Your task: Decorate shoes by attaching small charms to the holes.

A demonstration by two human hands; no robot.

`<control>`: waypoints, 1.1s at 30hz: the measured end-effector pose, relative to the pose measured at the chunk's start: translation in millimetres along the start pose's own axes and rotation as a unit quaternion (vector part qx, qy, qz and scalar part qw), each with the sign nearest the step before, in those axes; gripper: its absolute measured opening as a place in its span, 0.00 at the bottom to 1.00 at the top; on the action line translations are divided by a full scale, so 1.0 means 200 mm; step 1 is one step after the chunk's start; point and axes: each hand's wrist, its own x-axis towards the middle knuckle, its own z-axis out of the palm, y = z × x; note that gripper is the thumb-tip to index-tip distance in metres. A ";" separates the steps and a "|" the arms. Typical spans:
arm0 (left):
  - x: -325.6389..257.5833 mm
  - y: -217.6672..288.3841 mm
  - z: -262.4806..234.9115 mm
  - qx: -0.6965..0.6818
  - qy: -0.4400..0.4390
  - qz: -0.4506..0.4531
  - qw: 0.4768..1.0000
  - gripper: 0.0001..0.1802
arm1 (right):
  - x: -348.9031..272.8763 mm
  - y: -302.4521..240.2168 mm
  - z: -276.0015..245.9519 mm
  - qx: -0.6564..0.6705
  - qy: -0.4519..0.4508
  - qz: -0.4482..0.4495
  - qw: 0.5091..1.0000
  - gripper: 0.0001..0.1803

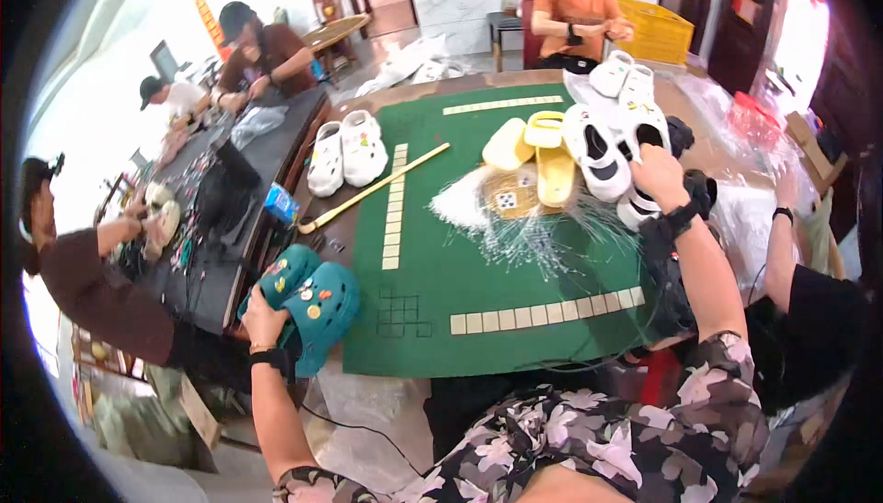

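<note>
At the left end of the green mat, my left hand (264, 324) grips a pair of teal clogs (324, 305) decorated with small coloured charms. My right hand (659, 177) reaches to the far right, its fingers closed over a white shoe (637, 211) with a dark inside; the fingertips are partly hidden. Beside it lie another white shoe (589, 140) with black lining and, behind, more white clogs (614, 75). A pair of yellow slides (555, 172) sits left of them, next to a heap of thin clear plastic strands (464, 204).
White clogs with charms (363, 152) stand at the mat's far left, near a long wooden stick (377, 186). Pale tile strips (547, 312) line the green mat (515, 273). Clear plastic wrap (745, 218) covers the right side. Co-workers sit around, one arm (782, 245) close on my right.
</note>
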 end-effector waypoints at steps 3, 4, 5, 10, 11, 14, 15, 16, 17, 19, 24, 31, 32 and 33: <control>0.05 -0.12 0.13 0.019 -0.004 0.003 1.000 0.32 | -0.06 -0.07 -0.01 0.048 0.026 -0.060 0.997 0.13; 0.08 -0.09 0.12 0.020 -0.005 0.010 1.000 0.32 | -0.08 -0.10 -0.03 0.060 0.014 -0.068 0.996 0.12; 0.10 -0.07 0.11 0.016 -0.040 -0.006 0.999 0.29 | -0.09 -0.13 -0.02 0.099 0.015 -0.077 0.992 0.13; 0.09 -0.01 0.13 0.049 0.026 0.077 0.996 0.22 | -0.15 -0.29 0.01 0.207 -0.036 -0.113 0.971 0.13; 0.10 -0.13 0.21 0.057 0.018 0.052 0.997 0.21 | -0.14 -0.35 0.03 0.221 -0.047 -0.128 0.966 0.13; 0.11 -0.22 0.30 -0.001 0.064 0.008 0.998 0.19 | -0.15 -0.44 0.10 0.269 -0.045 -0.153 0.950 0.12; 0.13 -0.17 0.29 -0.003 0.060 0.020 0.998 0.19 | -0.16 -0.45 0.12 0.293 -0.050 -0.154 0.942 0.12; 0.12 -0.10 0.27 0.034 0.083 -0.013 0.996 0.18 | -0.17 -0.45 0.14 0.317 -0.054 -0.156 0.934 0.11; 0.13 -0.04 0.25 0.069 0.107 -0.045 0.991 0.17 | -0.18 -0.45 0.15 0.316 -0.053 -0.145 0.936 0.11; 0.12 -0.22 0.25 0.019 0.056 -0.007 0.998 0.16 | -0.19 -0.53 0.16 0.359 -0.066 -0.178 0.914 0.12; 0.11 -0.19 0.23 0.023 0.001 0.061 0.998 0.07 | -0.21 -0.61 0.19 0.383 -0.117 -0.179 0.899 0.14; -0.04 0.35 -0.02 0.024 -0.056 0.117 0.991 0.20 | -0.25 -0.80 0.24 0.598 -0.326 -0.084 0.727 0.15; -0.05 0.41 -0.01 0.017 -0.058 0.115 0.991 0.23 | -0.27 -0.84 0.25 0.596 -0.336 -0.091 0.724 0.15; -0.06 0.47 -0.02 0.004 -0.064 0.109 0.992 0.24 | -0.29 -0.88 0.23 0.643 -0.354 -0.038 0.679 0.15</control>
